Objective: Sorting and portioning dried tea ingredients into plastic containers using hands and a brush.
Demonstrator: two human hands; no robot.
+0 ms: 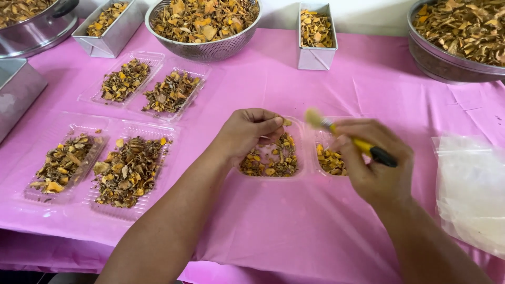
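Note:
My left hand (247,131) hovers over a clear plastic tray (294,173) partly filled with dried yellow-brown pieces (271,160), fingers pinched on a small piece at the tray's far edge. My right hand (376,165) grips a yellow-handled brush (347,138) with a black end; its pale bristles point left above the tray's other compartment (330,160), which holds a few more pieces.
Two filled double trays (150,84) (100,163) lie at left on the pink table cover (294,226). At the back stand a colander (205,21), a metal bowl (452,37), two rectangular tins (315,34) (108,26) and a pot (31,23). Plastic bags (471,184) lie at right.

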